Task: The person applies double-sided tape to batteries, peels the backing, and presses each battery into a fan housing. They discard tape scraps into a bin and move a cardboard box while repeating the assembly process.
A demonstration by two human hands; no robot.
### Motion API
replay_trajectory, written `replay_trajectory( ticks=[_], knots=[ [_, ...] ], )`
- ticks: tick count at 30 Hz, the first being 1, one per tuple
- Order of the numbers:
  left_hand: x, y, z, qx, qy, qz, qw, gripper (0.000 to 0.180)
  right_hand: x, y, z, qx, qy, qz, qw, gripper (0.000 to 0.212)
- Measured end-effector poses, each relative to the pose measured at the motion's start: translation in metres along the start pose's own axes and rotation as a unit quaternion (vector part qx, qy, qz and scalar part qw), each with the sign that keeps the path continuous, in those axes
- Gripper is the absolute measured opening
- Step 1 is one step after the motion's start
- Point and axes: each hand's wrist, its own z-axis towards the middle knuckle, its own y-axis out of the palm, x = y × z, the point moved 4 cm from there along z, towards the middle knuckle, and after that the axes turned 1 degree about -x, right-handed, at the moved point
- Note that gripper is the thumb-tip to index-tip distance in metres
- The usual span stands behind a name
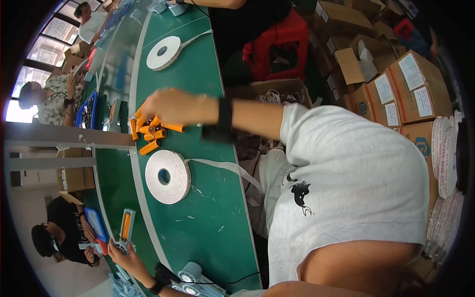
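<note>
**On the green desk point(213, 247), loose cylinders and trailing tape leave room for slips**

Near the far side of the desk, a small heap of orange cylinders point(156, 134) lies beside the light strip, some across one another. The right hand point(170, 106) is blurred over the heap; I cannot tell whether its fingers are spread or closed on a cylinder. The left hand point(126, 257) grips a pale grey casing point(132, 227), in which an orange piece shows along an open side.

The round cylinders could roll away if the right hand knocks the heap. The orange piece could drop out if the casing is tipped, since nothing seems to cover it. The nearer tape roll point(175, 168) has a loose tail point(222, 166) running over the desk's near edge; a sleeve or knee catching it could drag the roll. The black cable point(237, 281) by the grey parts point(190, 272) could snag the left arm.

As for writing, the stacked cartons point(403, 114) carry white labels point(410, 69) with fine print and a blue emblem point(423, 145). The white rolls point(444, 158) beside them bear red print. The pale shirt point(356, 173) shows a black animal figure point(300, 194). Any marks on the cylinders are too small to make out.
</note>
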Motion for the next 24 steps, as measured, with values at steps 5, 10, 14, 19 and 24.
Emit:
replay_trajectory(
  ticks=[5,10,14,19,24],
  knots=[
    [-0.187,0.062,-0.022,-0.127,-0.127,-0.086,0.980,0.060,0.069,-0.014,0.004,-0.133,-0.138,-0.218,0.957,0.030],
    [-0.018,0.061,0.012,-0.210,-0.100,0.222,0.947,0.062,0.074,-0.022,-0.004,-0.094,-0.346,-0.157,0.920,0.022],
    [0.120,0.078,0.009,-0.206,0.162,-0.059,0.963,0.067,0.067,-0.032,-0.014,-0.159,0.002,0.334,0.929,0.019],
    [0.179,0.110,-0.003,-0.178,0.148,-0.045,0.972,0.070,0.048,-0.008,-0.043,-0.034,0.195,0.593,0.780,0.026],
    [0.183,0.102,-0.002,-0.085,0.089,-0.079,0.989,0.072,-0.009,0.035,-0.080,-0.201,0.194,0.196,0.940,0.028]
  ],
)
